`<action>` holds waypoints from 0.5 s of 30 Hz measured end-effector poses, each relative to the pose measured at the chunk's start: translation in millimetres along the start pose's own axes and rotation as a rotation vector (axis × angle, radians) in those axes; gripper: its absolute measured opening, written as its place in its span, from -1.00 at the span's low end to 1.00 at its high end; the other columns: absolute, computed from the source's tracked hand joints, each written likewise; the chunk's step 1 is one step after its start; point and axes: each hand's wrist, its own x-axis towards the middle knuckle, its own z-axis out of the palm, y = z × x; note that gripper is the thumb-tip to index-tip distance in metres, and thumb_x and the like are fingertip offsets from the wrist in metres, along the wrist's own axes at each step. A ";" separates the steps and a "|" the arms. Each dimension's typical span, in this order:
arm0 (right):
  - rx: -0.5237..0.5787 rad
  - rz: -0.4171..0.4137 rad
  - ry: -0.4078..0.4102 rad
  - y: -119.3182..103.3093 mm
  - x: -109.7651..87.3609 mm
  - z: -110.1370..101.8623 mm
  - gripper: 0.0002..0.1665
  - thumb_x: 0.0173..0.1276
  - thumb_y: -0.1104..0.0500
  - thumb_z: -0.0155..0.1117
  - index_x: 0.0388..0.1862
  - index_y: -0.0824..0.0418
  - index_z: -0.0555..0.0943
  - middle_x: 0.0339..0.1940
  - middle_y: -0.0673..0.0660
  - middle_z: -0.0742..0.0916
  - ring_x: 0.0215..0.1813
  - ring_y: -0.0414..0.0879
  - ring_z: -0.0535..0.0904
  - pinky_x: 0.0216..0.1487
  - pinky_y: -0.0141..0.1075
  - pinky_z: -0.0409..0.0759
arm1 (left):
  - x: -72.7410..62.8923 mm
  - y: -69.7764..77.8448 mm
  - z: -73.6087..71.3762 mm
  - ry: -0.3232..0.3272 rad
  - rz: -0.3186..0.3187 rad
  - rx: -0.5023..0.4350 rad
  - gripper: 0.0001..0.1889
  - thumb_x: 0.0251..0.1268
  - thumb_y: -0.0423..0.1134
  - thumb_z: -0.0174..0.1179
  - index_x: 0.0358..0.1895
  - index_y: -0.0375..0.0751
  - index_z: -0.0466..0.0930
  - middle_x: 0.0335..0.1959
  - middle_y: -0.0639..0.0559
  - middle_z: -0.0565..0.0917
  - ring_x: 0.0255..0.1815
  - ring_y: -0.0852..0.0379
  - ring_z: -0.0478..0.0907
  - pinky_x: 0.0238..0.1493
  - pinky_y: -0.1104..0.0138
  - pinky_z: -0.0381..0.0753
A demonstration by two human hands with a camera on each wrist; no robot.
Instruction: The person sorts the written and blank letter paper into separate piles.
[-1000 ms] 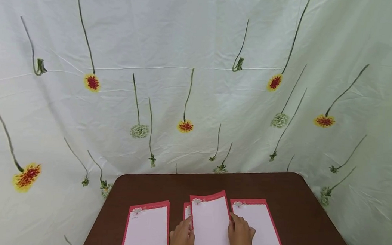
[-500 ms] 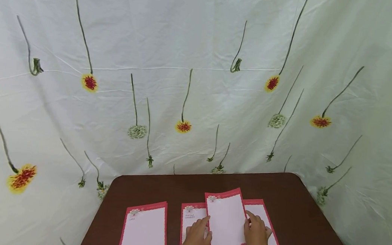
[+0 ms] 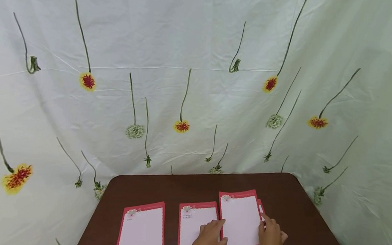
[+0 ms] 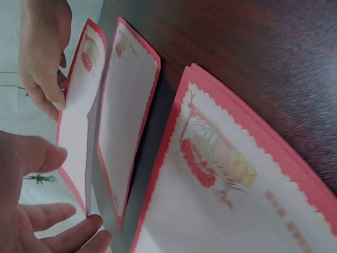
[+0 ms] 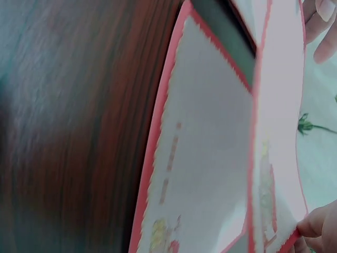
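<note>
A white paper sheet with a scalloped red border is held over the right side of the table. My right hand pinches its right edge, as the right wrist view also shows at the sheet's corner. At the left edge, my left hand has its thumb over the sheet and its fingertips at the rim. In the left wrist view the held sheet bends slightly between both hands. Partly hidden beneath it in the head view lies another sheet. A middle sheet with handwriting lies under my left forearm side.
Another red-bordered sheet with a short handwritten word lies at the left of the dark brown table. Behind the table hangs a pale cloth printed with flowers. The table's right edge slopes down past my right hand.
Both hands have carried the held sheet to the right, from over the middle sheet to over the right one. The middle sheet and its handwriting have come into view.
</note>
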 end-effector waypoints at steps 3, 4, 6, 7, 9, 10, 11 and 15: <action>-0.003 0.022 -0.015 5.6 2.7 -2.8 -0.62 0.51 0.28 0.14 0.23 0.34 0.66 -0.15 0.32 0.74 -0.01 0.33 0.64 -0.04 0.25 0.24 | 2.7 4.1 0.8 -0.038 0.021 0.032 -0.34 0.41 0.01 0.24 0.49 -0.23 0.43 0.34 -0.12 0.59 0.40 -0.03 0.49 0.22 -0.05 0.36; -0.009 0.028 -0.025 7.1 3.7 -3.6 -0.61 0.53 0.28 0.14 0.24 0.35 0.65 -0.11 0.35 0.74 0.02 0.35 0.63 -0.03 0.26 0.24 | 3.4 5.8 1.1 -0.047 0.028 0.039 -0.33 0.42 0.02 0.24 0.49 -0.22 0.42 0.35 -0.12 0.58 0.42 -0.01 0.48 0.23 -0.06 0.34; -0.017 0.041 -0.044 9.4 5.9 -4.8 -0.60 0.54 0.27 0.13 0.26 0.36 0.64 -0.05 0.39 0.74 0.07 0.37 0.62 0.00 0.28 0.24 | 4.5 9.2 1.8 -0.060 0.032 0.052 -0.32 0.42 0.04 0.24 0.51 -0.21 0.41 0.37 -0.10 0.56 0.44 0.02 0.46 0.26 -0.06 0.33; -0.022 0.048 -0.053 10.5 7.0 -5.2 -0.60 0.54 0.27 0.13 0.26 0.36 0.63 -0.04 0.40 0.73 0.08 0.38 0.62 0.00 0.28 0.24 | 5.3 10.8 2.5 -0.063 0.031 0.055 -0.31 0.42 0.05 0.24 0.51 -0.20 0.40 0.37 -0.09 0.56 0.44 0.04 0.46 0.27 -0.06 0.32; -0.034 0.053 -0.065 13.0 8.7 -5.8 -0.60 0.55 0.26 0.12 0.28 0.37 0.62 -0.03 0.41 0.73 0.08 0.39 0.62 0.00 0.29 0.25 | 6.5 14.7 3.2 -0.066 0.026 0.056 -0.30 0.41 0.06 0.26 0.51 -0.19 0.40 0.37 -0.08 0.56 0.44 0.07 0.46 0.29 -0.05 0.30; -0.041 0.055 -0.068 14.3 9.3 -6.0 -0.60 0.56 0.26 0.11 0.28 0.36 0.62 -0.04 0.40 0.73 0.07 0.38 0.62 0.00 0.29 0.25 | 7.2 16.6 3.7 -0.066 0.027 0.054 -0.30 0.41 0.06 0.26 0.51 -0.20 0.40 0.37 -0.08 0.56 0.44 0.08 0.45 0.29 -0.05 0.30; -0.044 0.053 -0.065 15.8 9.8 -6.1 -0.60 0.56 0.26 0.12 0.28 0.36 0.62 -0.05 0.40 0.73 0.07 0.39 0.63 0.00 0.30 0.26 | 8.0 18.2 4.7 -0.068 0.027 0.055 -0.30 0.41 0.06 0.26 0.51 -0.20 0.40 0.37 -0.07 0.56 0.44 0.09 0.45 0.29 -0.04 0.30; -0.043 0.061 -0.054 21.3 9.9 -4.4 -0.61 0.57 0.25 0.11 0.27 0.34 0.63 -0.07 0.38 0.73 0.04 0.38 0.63 0.00 0.29 0.25 | 9.4 23.4 9.9 -0.079 0.040 0.074 -0.28 0.40 0.08 0.27 0.51 -0.20 0.40 0.37 -0.05 0.55 0.45 0.12 0.44 0.29 -0.01 0.32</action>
